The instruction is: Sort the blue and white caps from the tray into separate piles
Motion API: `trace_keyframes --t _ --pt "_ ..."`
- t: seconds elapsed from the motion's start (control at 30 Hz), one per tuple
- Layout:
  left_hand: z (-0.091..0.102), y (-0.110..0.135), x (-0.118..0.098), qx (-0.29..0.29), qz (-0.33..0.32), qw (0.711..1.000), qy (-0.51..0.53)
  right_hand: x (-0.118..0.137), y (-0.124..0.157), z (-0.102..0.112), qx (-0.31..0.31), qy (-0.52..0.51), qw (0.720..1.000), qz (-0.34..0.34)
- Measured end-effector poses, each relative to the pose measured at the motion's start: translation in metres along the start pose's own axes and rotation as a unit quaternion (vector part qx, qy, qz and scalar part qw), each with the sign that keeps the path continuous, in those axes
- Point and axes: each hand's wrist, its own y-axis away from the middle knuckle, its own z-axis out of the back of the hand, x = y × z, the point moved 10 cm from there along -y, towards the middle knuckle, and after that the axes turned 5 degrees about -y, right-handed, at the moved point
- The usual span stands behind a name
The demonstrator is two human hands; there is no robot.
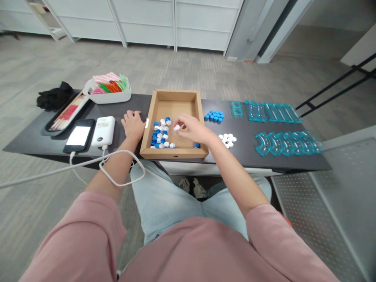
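Over the cardboard box (173,154), my right hand (189,128) pinches a white hexagonal piece (176,127) between thumb and fingers. Blue and white hexagonal pieces (162,135) lie loose in the left half of the box, and one blue piece (197,145) sits in its near right corner. My left hand (133,124) rests open on the dark table, its fingers close to the box's left wall. Right of the box are a group of blue pieces (214,116) and, nearer me, a group of white pieces (228,140), partly behind my right forearm.
Clear teal plastic parts stand at the right in a back row (273,112) and a front row (289,143). On the left are a phone (79,135), a white power bank (103,132) with cables, a black tray (70,111), a white basket (113,97) and black cloth (55,96).
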Motion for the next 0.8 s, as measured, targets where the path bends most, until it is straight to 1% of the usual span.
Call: trace_keyframes --t 0.07,0.13,0.17,0.23,0.27,0.3,0.33,0.37,0.43,0.5,0.57,0.7,0.8 --pt "0.002 0.001 0.000 -0.002 0.003 1.000 -0.003 0.002 0.029 0.041 -0.084 -0.017 0.996 0.016" --pt "0.002 0.002 -0.001 0.004 0.002 1.000 -0.007 -0.008 0.073 0.084 -0.178 -0.010 0.984 -0.003" --pt "0.002 0.002 -0.002 0.010 0.002 1.000 -0.007 -0.016 0.100 0.103 -0.227 -0.001 0.974 -0.025" --pt "0.001 0.002 -0.002 0.023 0.001 1.000 -0.006 -0.038 0.159 0.136 -0.321 0.020 0.943 -0.086" --pt "0.001 0.002 -0.003 0.028 0.001 1.000 -0.005 -0.050 0.189 0.147 -0.363 0.029 0.924 -0.116" --pt "0.001 0.001 -0.002 0.030 0.003 1.000 -0.004 -0.060 0.216 0.154 -0.395 0.034 0.907 -0.144" --pt "0.001 0.001 -0.002 0.030 0.004 1.000 -0.005 -0.070 0.239 0.155 -0.413 0.037 0.894 -0.169" --pt "0.000 0.000 -0.002 0.028 0.005 1.000 -0.007 -0.079 0.256 0.153 -0.419 0.036 0.887 -0.189" --pt "0.000 0.000 -0.001 0.023 0.008 1.000 -0.010 -0.092 0.275 0.139 -0.399 0.027 0.890 -0.218" --pt "-0.001 -0.001 0.001 0.019 0.010 1.000 -0.012 -0.099 0.279 0.123 -0.370 0.020 0.900 -0.231" --pt "-0.001 -0.001 0.001 0.018 0.011 1.000 -0.013 -0.102 0.278 0.114 -0.361 0.012 0.904 -0.228" --pt "-0.002 -0.001 0.002 0.018 0.010 1.000 -0.016 -0.107 0.277 0.115 -0.374 -0.015 0.902 -0.215" --pt "-0.003 -0.002 0.005 0.020 0.014 1.000 -0.015 -0.110 0.278 0.115 -0.367 -0.015 0.904 -0.219"
